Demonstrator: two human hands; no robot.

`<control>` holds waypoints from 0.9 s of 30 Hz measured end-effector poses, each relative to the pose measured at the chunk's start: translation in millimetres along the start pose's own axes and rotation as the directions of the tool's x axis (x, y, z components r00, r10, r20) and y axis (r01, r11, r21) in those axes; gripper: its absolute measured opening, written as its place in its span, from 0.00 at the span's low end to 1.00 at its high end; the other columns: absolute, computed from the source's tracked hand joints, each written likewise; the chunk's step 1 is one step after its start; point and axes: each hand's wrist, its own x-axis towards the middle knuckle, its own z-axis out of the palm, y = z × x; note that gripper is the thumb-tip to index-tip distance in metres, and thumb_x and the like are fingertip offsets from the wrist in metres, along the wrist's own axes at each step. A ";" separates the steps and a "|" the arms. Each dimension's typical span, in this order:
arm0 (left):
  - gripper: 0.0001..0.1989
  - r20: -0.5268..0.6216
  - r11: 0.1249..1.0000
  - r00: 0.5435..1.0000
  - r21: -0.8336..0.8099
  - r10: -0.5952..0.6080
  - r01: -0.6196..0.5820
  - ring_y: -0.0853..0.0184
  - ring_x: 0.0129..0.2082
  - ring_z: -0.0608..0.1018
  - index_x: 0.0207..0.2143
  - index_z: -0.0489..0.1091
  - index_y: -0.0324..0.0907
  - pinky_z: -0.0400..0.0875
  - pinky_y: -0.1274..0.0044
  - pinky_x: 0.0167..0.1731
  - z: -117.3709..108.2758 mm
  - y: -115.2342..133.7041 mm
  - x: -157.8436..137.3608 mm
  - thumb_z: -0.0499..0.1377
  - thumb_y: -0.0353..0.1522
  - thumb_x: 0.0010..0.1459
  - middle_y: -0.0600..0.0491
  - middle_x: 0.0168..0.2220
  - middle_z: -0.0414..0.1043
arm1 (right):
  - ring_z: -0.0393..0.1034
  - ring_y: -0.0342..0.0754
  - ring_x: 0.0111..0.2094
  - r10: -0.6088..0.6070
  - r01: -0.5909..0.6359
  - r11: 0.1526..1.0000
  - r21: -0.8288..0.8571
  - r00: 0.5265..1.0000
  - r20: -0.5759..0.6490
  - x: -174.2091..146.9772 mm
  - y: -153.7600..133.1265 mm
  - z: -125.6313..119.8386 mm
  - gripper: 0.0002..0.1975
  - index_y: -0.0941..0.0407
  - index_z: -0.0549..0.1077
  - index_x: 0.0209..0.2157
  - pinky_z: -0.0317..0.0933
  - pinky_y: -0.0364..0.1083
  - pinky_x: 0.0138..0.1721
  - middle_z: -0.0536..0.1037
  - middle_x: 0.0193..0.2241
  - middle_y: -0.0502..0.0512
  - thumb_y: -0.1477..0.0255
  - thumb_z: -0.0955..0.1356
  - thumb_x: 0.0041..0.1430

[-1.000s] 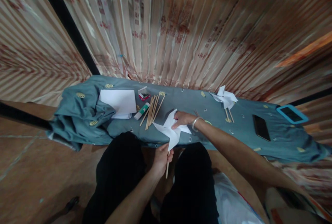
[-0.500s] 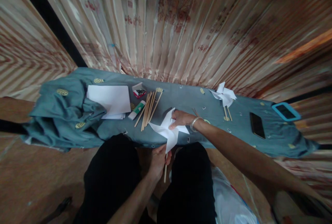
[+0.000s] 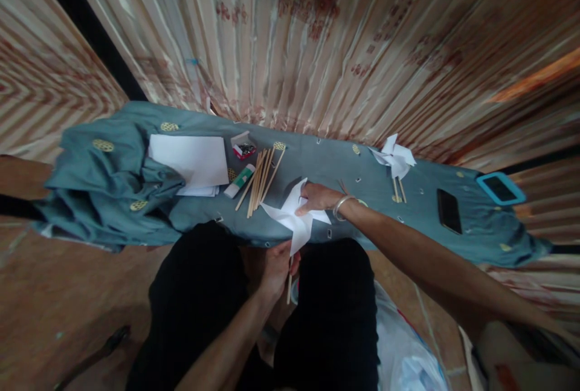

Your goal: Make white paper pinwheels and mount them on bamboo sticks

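A white paper pinwheel [image 3: 298, 222] hangs over the front edge of the cloth-covered surface, blades spread. Below it, my left hand [image 3: 277, 267] is closed around its thin wooden stick [image 3: 289, 290], whose lower end pokes out under the fingers. From the right, my right hand [image 3: 319, 196] grips the pinwheel near its centre, thumb on the paper; the other fingers are partly hidden behind a blade. Several loose wooden sticks [image 3: 259, 182] lie just left of the pinwheel. Beside them are a green and white glue stick [image 3: 240, 181] and a small open box of metal pins or clips [image 3: 243, 148].
A stack of white paper [image 3: 194, 161] lies at the left on the teal cloth [image 3: 317, 161]. Another pinwheel [image 3: 394, 158], on sticks, rests at the back right. Farther right are a dark phone [image 3: 449, 211] and a blue-framed device [image 3: 501, 188]. A plastic bag [image 3: 403, 342] stands below, by my right knee.
The view has tilted slightly, so the surface and its things sit a little higher. Both hands keep nearly the same hold on the pinwheel.
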 end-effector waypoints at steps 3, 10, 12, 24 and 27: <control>0.21 -0.006 0.999 1.000 -0.029 0.017 -0.017 0.78 0.10 0.57 0.17 0.67 0.38 0.45 0.80 0.14 1.7 -1.5 0.5 0.62 0.47 0.44 0.58 0.12 0.59 | 0.73 0.48 0.36 -0.021 0.021 1.000 0.021 1.000 -0.007 -2.4 1.7 1.0 0.16 0.58 0.80 0.38 0.60 0.40 0.32 0.81 0.36 0.53 0.67 0.75 0.46; 0.19 -0.010 0.994 1.000 -0.108 0.018 -0.019 0.81 0.10 0.56 0.15 0.66 0.37 0.43 0.81 0.14 3.4 3.4 -0.7 0.66 0.44 0.37 0.59 0.13 0.60 | 0.73 0.48 0.35 -0.004 0.007 0.998 0.064 0.998 -0.059 -9.9 5.4 5.3 0.16 0.57 0.81 0.37 0.61 0.41 0.32 0.81 0.34 0.52 0.64 0.74 0.46; 0.19 -0.010 0.992 1.000 -0.125 0.013 -0.014 0.81 0.10 0.57 0.16 0.67 0.37 0.43 0.81 0.14 3.1 4.8 -1.1 0.67 0.43 0.36 0.59 0.13 0.61 | 0.73 0.48 0.34 -0.004 0.009 0.997 0.080 0.998 -0.066 -11.2 6.2 6.5 0.15 0.57 0.81 0.37 0.61 0.40 0.32 0.81 0.34 0.51 0.65 0.74 0.47; 0.19 -0.018 0.988 1.000 -0.154 -0.005 0.002 0.80 0.09 0.58 0.19 0.68 0.36 0.42 0.82 0.13 3.2 7.7 -1.9 0.69 0.42 0.33 0.57 0.15 0.65 | 0.72 0.47 0.33 0.006 0.001 0.994 0.106 0.998 -0.070 -9.9 8.8 8.4 0.15 0.55 0.80 0.36 0.61 0.40 0.30 0.80 0.33 0.50 0.63 0.74 0.46; 0.20 -0.020 0.987 1.000 -0.161 -0.015 0.011 0.80 0.09 0.58 0.19 0.68 0.36 0.42 0.82 0.13 4.2 8.3 -3.2 0.69 0.42 0.33 0.58 0.15 0.65 | 0.73 0.47 0.35 0.008 -0.003 0.996 0.092 0.998 -0.060 -8.0 7.6 7.0 0.14 0.54 0.81 0.35 0.61 0.40 0.31 0.81 0.33 0.50 0.64 0.75 0.45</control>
